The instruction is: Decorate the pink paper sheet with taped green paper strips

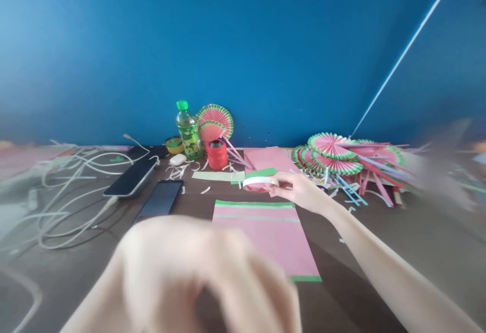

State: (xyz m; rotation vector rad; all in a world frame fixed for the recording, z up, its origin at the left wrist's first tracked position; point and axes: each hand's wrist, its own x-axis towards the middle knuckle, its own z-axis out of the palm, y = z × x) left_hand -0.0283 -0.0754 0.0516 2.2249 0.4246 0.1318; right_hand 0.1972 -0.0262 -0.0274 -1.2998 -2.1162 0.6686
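Note:
My right hand (298,190) reaches forward over the table, its thumb and fingers closed on the near edge of a roll of white tape (259,181). The roll is just above some pink and green paper. Close to the camera, my left hand (205,267) is large and blurred; its fingers curl downward and their tips cannot be made out. Behind it lies a pink paper sheet (266,237) with green edges and pale strips across its far end, partly covered by that hand. Beyond this sheet are more pink sheets (271,158), a green piece and a pale green strip (214,175).
Pleated pink-and-green paper fans (334,151) and coloured sticks pile up at right. A green-capped bottle (189,133), red container (217,156) and white case (177,159) stand along the blue wall. Phones (159,201) and tangled white cables (56,211) lie at left, paper scraps nearby.

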